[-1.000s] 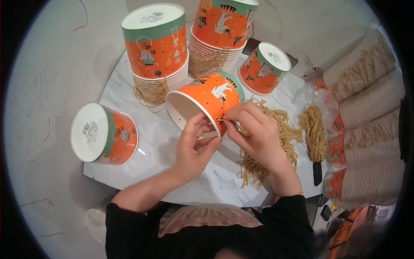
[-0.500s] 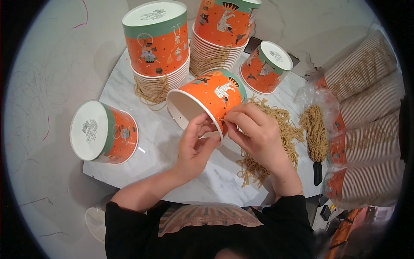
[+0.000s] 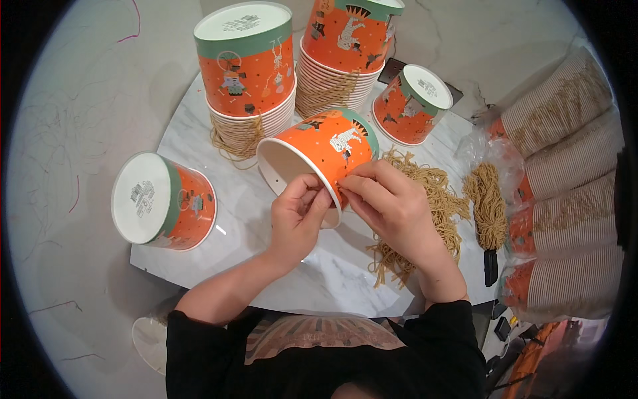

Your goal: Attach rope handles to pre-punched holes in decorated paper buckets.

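Note:
An orange paper bucket (image 3: 312, 156) with a white rim and a green band lies tilted on its side in front of me, its mouth toward my left. My left hand (image 3: 299, 216) is closed at the mouth, fingertips inside the near wall and thumb at the rim. Against the outer wall, just behind the rim, my right hand (image 3: 389, 206) pinches what looks like a thin tan cord end; the fingertips mostly hide it. A loose heap of tan cords (image 3: 435, 213) lies beside and under my right wrist.
Two tall stacks of upturned buckets (image 3: 246, 76) (image 3: 342, 83) stand behind, cords hanging at their sides. Single buckets sit at left (image 3: 143, 199) and back right (image 3: 412, 103). A tied cord bundle (image 3: 487, 206) lies right, near bagged bucket stacks (image 3: 565, 159). The marble table (image 3: 332, 286) has a curved edge.
My left thumb and fingers have drawn together at the rim. My right fingertips have moved slightly closer to the rim. The bucket stays nearly in place.

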Demonstrator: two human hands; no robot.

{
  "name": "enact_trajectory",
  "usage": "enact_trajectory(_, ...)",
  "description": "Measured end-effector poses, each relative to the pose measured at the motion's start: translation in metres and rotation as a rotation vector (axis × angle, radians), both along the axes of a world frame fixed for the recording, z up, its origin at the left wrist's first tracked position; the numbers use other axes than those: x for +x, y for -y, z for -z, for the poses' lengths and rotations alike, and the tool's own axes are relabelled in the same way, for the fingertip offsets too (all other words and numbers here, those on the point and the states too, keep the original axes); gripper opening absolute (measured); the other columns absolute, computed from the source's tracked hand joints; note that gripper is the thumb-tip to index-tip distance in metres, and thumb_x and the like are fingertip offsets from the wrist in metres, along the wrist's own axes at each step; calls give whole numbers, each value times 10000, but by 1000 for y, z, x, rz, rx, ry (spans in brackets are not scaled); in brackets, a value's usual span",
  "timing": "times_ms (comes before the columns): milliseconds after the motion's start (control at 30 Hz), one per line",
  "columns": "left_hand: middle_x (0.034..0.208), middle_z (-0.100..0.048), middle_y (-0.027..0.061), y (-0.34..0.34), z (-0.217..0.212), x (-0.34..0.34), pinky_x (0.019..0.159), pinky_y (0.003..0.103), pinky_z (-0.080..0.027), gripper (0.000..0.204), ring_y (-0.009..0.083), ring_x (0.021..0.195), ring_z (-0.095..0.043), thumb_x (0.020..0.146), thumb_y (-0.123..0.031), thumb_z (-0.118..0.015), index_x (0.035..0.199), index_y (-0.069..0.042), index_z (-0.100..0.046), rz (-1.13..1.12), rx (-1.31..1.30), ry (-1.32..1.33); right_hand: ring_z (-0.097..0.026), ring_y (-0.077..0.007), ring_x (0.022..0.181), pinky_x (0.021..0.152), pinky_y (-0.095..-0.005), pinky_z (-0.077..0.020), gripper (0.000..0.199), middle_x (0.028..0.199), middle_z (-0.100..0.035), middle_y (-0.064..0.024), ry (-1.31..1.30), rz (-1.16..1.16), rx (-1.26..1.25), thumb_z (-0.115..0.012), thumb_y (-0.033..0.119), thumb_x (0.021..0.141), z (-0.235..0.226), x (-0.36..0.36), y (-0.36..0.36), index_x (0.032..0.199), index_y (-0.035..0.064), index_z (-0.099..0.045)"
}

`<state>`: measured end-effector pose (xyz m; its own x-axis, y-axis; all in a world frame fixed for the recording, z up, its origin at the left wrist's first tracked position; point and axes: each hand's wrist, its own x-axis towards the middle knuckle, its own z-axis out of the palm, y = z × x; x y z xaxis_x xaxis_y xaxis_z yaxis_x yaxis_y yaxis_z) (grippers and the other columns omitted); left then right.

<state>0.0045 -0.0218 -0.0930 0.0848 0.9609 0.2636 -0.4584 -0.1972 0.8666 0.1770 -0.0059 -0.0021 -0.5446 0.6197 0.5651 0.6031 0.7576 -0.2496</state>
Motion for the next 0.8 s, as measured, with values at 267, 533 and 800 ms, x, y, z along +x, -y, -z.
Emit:
enact_trajectory(267,1010,-665,80,7,-11,-5,869,277,-539,113,109,940,-651,1083,-91,-466,1120,10,-501,-135,33,20,-670,-240,727,629,-354,-544,161,851,-634,-82,-212,-25,-205,-741,59,883,-3,-1,5,1037,49,-696)
enact_trajectory(533,1030,-728,128,30,-62,-22,820,301,-585,113,158,946,-725,1011,-41,-617,1099,27,-595,-179,260,-240,-595,-155,736,614,-277,-462,181,904,-601,-73,-397,-53,-528,-714,44,924,-32,1,31,1102,19,-693)
enact_trajectory(800,963,-723,135,53,-112,-30,760,306,-595,126,222,889,-759,983,-31,-644,1096,10,-604,43,294,-610,-641,-135,645,539,-261,-514,394,887,-615,-47,-148,-125,-375,-866,160,798,-52,12,49,1153,62,-725)
